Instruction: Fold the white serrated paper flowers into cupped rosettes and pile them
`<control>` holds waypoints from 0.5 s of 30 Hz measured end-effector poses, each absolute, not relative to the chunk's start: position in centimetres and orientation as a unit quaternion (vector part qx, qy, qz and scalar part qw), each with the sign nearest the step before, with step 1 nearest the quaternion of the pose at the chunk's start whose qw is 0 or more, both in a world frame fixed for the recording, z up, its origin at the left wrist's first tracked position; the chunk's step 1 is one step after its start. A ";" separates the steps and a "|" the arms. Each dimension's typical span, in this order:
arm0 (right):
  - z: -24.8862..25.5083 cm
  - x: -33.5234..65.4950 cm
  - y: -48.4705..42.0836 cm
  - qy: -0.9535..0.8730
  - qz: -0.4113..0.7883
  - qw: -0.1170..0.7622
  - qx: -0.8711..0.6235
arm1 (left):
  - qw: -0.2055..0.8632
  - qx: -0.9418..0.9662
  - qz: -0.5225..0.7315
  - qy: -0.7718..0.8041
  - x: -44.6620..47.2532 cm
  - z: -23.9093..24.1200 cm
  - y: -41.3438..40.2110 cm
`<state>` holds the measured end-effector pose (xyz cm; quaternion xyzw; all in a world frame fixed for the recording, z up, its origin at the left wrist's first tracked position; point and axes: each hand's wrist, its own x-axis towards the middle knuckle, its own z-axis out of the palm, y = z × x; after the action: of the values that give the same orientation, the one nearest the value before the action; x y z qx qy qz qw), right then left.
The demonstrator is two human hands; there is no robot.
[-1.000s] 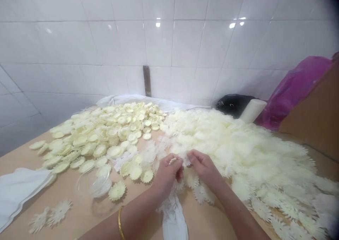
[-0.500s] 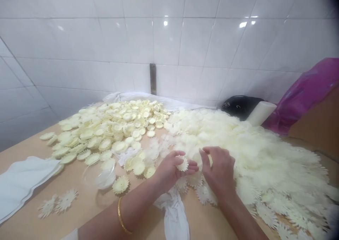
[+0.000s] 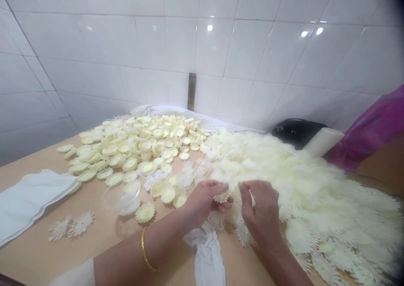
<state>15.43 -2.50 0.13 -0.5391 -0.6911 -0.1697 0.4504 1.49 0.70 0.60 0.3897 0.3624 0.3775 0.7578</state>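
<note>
My left hand (image 3: 205,199) is closed with the thumb on top of a small pale disc with a toothed edge (image 3: 221,197), held between thumb and fingers. Just to the right, my right hand (image 3: 260,206) is pinched, thumb tip near the forefinger; whether something thin sits in that pinch I cannot make out. The two hands are a short gap apart. Flat, whitish flower-shaped cutouts (image 3: 303,189) lie in a large heap around and behind my right hand. Left of my left hand are cupped, pale yellow toothed discs (image 3: 167,193), some stacked.
A heap of cupped yellow discs (image 3: 126,147) covers the back left. A clear dish (image 3: 128,204) stands left, near white sheets (image 3: 34,197) and two loose cutouts (image 3: 82,224). A crumpled white cloth (image 3: 208,256) lies in front. At right are a white roll (image 3: 325,142), black object (image 3: 296,130) and purple plastic (image 3: 375,126).
The fingers of my left hand have curled in and its thumb has come down over the disc. My right hand's thumb and forefinger have closed together. The camera has turned slightly left.
</note>
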 end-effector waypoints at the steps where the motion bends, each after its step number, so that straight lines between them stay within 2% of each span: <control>1: 0.1 15.4 -2.5 -0.690 -0.164 0.452 -0.541 | 0.765 0.383 0.376 0.356 1.5 0.8 0.7; 15: -0.2 15.0 -2.6 -0.670 -0.044 0.484 -0.561 | 0.716 0.459 0.389 0.354 1.8 0.1 0.3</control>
<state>14.97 -2.64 -0.19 -0.5611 -0.6703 -0.0443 0.4836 1.79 0.31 0.10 0.4594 0.3536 0.3895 0.7157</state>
